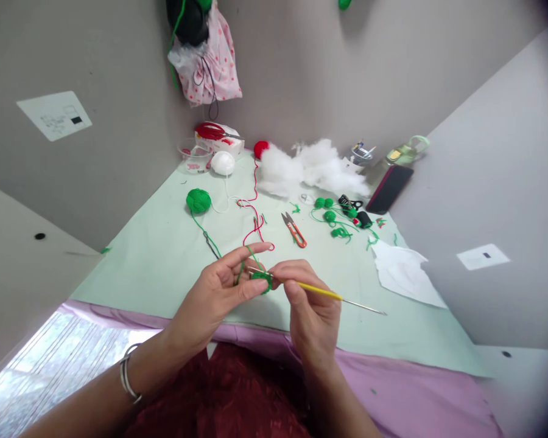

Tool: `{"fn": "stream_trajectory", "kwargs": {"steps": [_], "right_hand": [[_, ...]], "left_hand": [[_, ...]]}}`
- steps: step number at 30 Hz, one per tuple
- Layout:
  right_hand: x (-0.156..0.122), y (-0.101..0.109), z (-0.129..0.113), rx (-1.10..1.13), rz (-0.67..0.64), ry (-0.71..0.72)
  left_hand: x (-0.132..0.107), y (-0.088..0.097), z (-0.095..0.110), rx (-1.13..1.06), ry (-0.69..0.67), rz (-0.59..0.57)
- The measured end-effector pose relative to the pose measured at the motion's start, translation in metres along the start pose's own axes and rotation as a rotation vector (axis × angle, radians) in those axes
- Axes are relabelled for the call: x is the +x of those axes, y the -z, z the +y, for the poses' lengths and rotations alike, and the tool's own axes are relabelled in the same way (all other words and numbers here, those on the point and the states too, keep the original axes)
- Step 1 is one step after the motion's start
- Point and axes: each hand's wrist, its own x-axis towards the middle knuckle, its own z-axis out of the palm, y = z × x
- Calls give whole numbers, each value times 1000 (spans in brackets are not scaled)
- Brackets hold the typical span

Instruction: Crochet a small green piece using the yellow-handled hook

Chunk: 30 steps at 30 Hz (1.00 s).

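Observation:
My left hand pinches a small green crochet piece between thumb and fingers, with its index finger stretched out and green yarn running over it. In my right hand is a crochet hook with a yellow handle and metal ends. The hook's near tip meets the crochet piece, while its other end points right. Green yarn trails from the left hand toward a green yarn ball. Exactly how the tip sits in the stitches is too small to tell.
Orange thread snips lie beyond my hands. White stuffing, a red yarn ball and a white yarn ball are at the back. Small green balls, a phone and white paper lie on the right.

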Motion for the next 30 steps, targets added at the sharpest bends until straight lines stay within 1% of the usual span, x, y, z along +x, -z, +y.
{"fn": "stream_trajectory", "kwargs": {"steps": [2, 5, 9, 11, 13, 15, 19, 21, 23, 26, 30], "right_hand": [[0, 1, 1, 25, -8, -9], [3, 3, 4, 157, -13, -53], [11, 7, 2, 328, 14, -158], [13, 8, 0, 375, 21, -216], [12, 7, 0, 371, 19, -251], [9, 5, 1, 318, 10, -241], [1, 0, 4, 132, 13, -90], [-2, -3, 5, 42, 26, -18], [-2, -4, 5, -5, 43, 18], [-1, -4, 6, 14, 67, 1], [3, -2, 8, 157, 84, -77]], "left_hand": [[1, 0, 1, -43, 22, -15], [2, 3, 2, -80, 80, -60], [4, 10, 6, -116, 187, -152], [4, 11, 6, -128, 197, -173], [3, 9, 5, -116, 156, -157], [2, 5, 1, -93, 110, -128], [-1, 0, -6, 7, 49, -38], [-1, -2, -7, 65, -4, 16], [-2, -3, -6, 97, -41, 45], [-2, -2, -4, 123, -58, 38], [-3, 1, -4, 161, -74, 35]]}}
